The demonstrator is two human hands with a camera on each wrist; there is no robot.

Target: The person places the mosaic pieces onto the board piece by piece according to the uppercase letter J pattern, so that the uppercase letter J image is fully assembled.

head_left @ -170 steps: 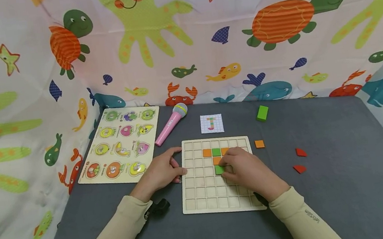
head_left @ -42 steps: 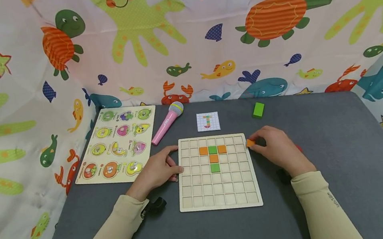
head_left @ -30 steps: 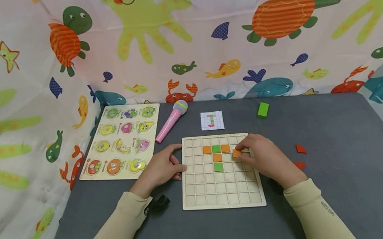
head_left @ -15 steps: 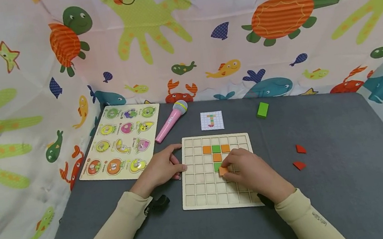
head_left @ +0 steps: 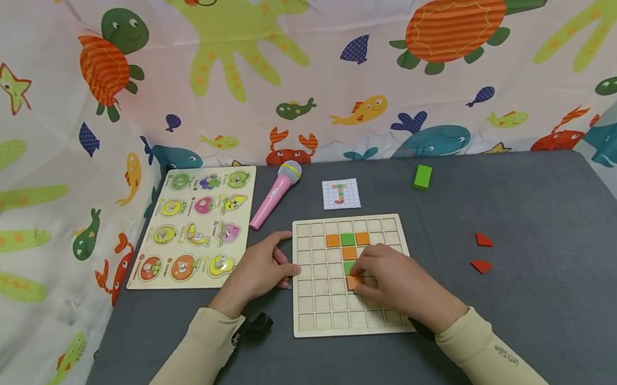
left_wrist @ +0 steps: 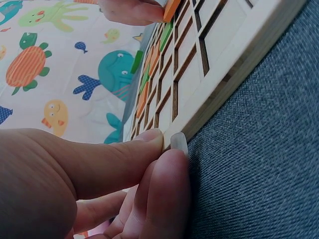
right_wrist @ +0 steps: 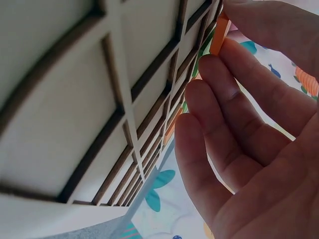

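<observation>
A wooden grid board (head_left: 325, 320) lies on the dark table. Orange and green square tiles form a T-like pattern in its cells, among them a green tile (head_left: 347, 239). My left hand (head_left: 254, 268) holds the board's left edge; the left wrist view shows the thumb (left_wrist: 144, 139) and a curled finger against the rim. Between thumb and fingertips my right hand (head_left: 398, 278) pinches an orange square tile (head_left: 353, 283), at the cell just below the lower green tile (head_left: 349, 268). Seen from the right wrist, this tile stands tilted at the board's surface.
Two red corner-shaped pieces (head_left: 483, 240) lie to the right of the board. Behind it are a pattern card (head_left: 341, 195) and a green block (head_left: 422, 177). A pink toy microphone (head_left: 271, 204) and a fruit puzzle board (head_left: 143, 273) lie at the left.
My right hand has picked the orange tile up from the right of the board and carried it left, down to the cell below the lower green tile. My left hand has stayed at the edge.
</observation>
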